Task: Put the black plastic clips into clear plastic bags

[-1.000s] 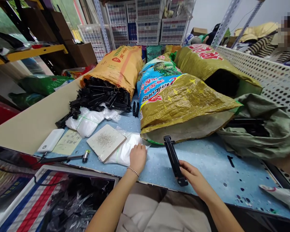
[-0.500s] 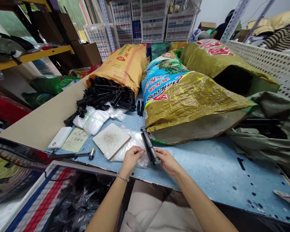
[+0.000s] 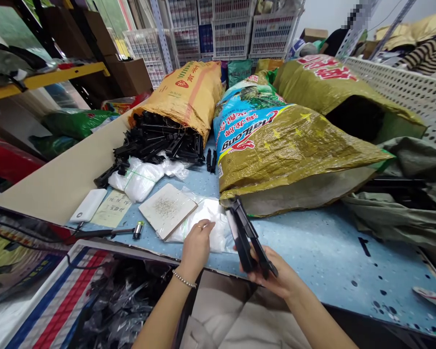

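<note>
My right hand grips a long black plastic part, lifted off the blue table and tilted, its two halves spread apart. My left hand is closed in a pinch over a clear plastic bag, thumb and finger together on something too small to make out. A flat white tile sprinkled with tiny screws lies just left of that bag.
An orange sack spills several black plastic parts. A gold-and-blue sack and an olive sack lie behind. A power bank, a paper note, a screwdriver and white bags sit left. A striped bin stands below.
The black part went from the right to the bag between both hands. Now my right hand alone holds it lifted and spread open, while my left hand pinches at the bag.
</note>
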A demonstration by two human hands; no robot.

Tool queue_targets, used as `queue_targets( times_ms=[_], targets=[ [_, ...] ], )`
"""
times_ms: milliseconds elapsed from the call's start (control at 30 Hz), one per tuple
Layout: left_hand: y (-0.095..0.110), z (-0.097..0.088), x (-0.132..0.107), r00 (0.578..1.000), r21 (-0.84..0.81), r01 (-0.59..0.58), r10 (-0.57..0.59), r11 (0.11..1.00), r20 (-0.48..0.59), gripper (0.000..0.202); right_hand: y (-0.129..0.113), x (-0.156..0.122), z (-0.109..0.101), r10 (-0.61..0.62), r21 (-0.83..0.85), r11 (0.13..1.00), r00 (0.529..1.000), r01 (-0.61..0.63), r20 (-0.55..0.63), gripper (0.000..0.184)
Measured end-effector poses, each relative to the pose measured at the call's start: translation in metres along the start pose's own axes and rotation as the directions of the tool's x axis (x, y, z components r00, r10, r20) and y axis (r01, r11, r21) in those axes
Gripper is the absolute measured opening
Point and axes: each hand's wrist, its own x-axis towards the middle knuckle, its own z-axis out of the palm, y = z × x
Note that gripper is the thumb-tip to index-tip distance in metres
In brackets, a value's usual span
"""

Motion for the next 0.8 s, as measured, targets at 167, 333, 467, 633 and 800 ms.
queue_targets(
  times_ms=[167, 333, 467, 633, 800],
  targets=[
    [-0.004, -0.008, 0.002, 0.997, 0.125, -0.046, 0.037, 0.991, 0.073, 0.059, 0.03, 0.003, -0.015, 0.261, 0.311, 0.911, 0.962, -0.272, 0.076, 0.021],
    [0.013, -0.009, -0.016, 0.949, 0.145, -0.257, 0.222, 0.955, 0.224, 0.069, 0.04, 0.02, -0.026, 0.249, 0.363, 0.885, 0.955, -0.291, 0.158, 0.029],
    [0.035, 0.0, -0.039, 0.839, -0.013, -0.383, 0.353, 0.924, 0.414, 0.072, 0.039, 0.039, -0.014, 0.041, 0.101, 0.994, 0.995, -0.031, -0.096, 0.022],
    [0.049, -0.01, -0.048, 0.869, -0.073, -0.241, 0.249, 0.968, 0.427, 0.061, 0.036, 0.036, 0.011, -0.254, -0.422, 0.886, 0.962, 0.193, -0.094, 0.019],
    [0.066, -0.083, -0.073, 0.914, 0.078, 0.03, -0.059, 0.996, 0.402, 0.034, 0.025, 0.018, 0.015, -0.068, -0.47, 0.872, 0.985, 0.135, 0.156, 0.034]
  ],
)
